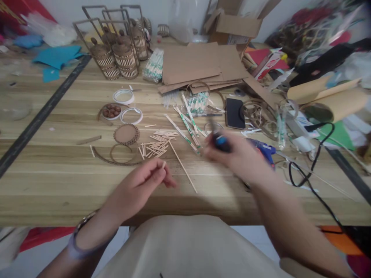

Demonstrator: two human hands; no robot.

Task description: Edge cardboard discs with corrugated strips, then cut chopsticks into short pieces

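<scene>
Near the table's front edge, my left hand (147, 183) pinches a short wooden stick piece (164, 165) between thumb and forefinger. My right hand (228, 152), blurred by motion, is wrapped round a dark tool with a blue part (222, 142); its tip is too smeared to make out. Just beyond my left hand lies a pile of short cut sticks (159, 143). A long thin stick (183, 166) rests between my hands. Paper-wrapped chopsticks (185, 125) lie beyond it. A round cardboard disc (126, 134) with a stick-edged rim sits left of the pile.
A black phone (235, 113) lies behind my right hand, with a blue glue gun (263, 150) and black cable (311, 170) to the right. Cardboard sheets (199, 63) and several small lidded baskets (124, 58) stand at the back. Tape rolls (123, 96) and a bowl of brown balls (111, 111) are left.
</scene>
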